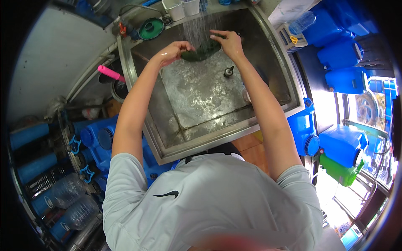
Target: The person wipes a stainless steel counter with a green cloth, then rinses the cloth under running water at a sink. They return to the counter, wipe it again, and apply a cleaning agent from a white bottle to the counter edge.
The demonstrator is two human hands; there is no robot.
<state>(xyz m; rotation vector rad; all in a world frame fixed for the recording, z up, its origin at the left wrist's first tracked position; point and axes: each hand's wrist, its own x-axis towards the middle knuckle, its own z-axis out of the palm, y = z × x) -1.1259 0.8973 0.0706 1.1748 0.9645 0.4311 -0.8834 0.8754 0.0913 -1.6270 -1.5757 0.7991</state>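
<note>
Both my arms reach forward over a steel sink (268, 119). My left hand (173, 50) and my right hand (228, 42) each grip an end of a dark green cucumber (204, 51). Water streams (196, 27) down from above onto it. The wet sink floor holds a dark drain plug (228, 72) just below the cucumber.
White cups (175, 9) and a green round lid (151, 28) stand behind the sink. A pink handle (109, 72) lies at the left. Blue jerrycans (341, 56) and a green one (340, 170) stack on the right; blue drums and clear water bottles (69, 190) crowd the left.
</note>
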